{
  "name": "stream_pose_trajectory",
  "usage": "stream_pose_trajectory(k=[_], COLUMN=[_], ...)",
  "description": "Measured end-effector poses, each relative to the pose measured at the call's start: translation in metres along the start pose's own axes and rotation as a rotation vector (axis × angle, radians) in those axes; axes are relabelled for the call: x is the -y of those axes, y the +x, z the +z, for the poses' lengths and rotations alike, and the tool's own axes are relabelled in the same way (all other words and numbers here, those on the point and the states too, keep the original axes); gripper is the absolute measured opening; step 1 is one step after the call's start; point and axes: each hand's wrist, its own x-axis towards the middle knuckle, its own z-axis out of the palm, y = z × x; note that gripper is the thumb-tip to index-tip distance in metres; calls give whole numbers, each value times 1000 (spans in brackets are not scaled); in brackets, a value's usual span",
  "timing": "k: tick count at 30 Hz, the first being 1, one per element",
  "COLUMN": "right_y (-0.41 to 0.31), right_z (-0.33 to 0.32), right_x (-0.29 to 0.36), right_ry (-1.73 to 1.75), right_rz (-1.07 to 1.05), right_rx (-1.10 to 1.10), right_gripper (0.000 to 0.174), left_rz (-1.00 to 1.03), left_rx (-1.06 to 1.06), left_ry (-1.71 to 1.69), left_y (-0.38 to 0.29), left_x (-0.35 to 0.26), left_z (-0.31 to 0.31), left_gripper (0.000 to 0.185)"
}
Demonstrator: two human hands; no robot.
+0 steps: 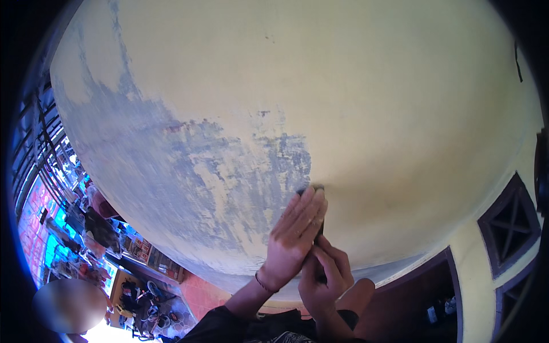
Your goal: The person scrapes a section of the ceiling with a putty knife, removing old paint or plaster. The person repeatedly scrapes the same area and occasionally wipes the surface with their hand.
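Observation:
A cream-painted wall point(364, 107) fills most of the view, with a rough bluish-grey patch point(141, 158) at its left and middle. My left hand point(296, 236), with a thin band at the wrist, lies with fingers together and extended over a dark, flat tool point(318, 233) against the wall, at the right edge of the patch. Just below and to the right, my right hand point(326, 274) is curled around the lower part of this tool. The hands hide most of it, so its exact kind cannot be told.
At lower right are a dark doorway point(416, 296) and a brown-framed vent opening point(510, 227). Stocked shelves point(158, 259) stand at the lower left, near a small bicycle point(154, 291) on the paving. A person point(70, 306), face blurred, is at the far lower left.

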Motion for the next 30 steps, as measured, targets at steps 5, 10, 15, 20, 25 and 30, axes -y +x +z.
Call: stream_pose_trajectory(k=[5, 10, 15, 20, 25, 30], right_y=[-7, -7, -7, -11, -10, -8], right_z=[-1, 3, 1, 0, 6, 5], right_x=[3, 2, 4, 6, 1, 1], right_ry=[-45, 24, 49, -59, 1, 12], right_rz=[78, 66, 15, 29, 23, 22], right_rx=[59, 23, -27, 32, -13, 7], right_gripper=[24, 26, 25, 26, 25, 24], left_rz=[-47, 3, 28, 10, 89, 29], left_rx=[33, 11, 3, 20, -45, 7], left_ry=[6, 21, -12, -9, 58, 32], left_y=[-3, -3, -3, -7, -8, -8], left_x=[0, 1, 3, 2, 3, 6], left_z=[1, -1, -4, -2, 2, 1], left_gripper=[38, 41, 40, 37, 39, 37])
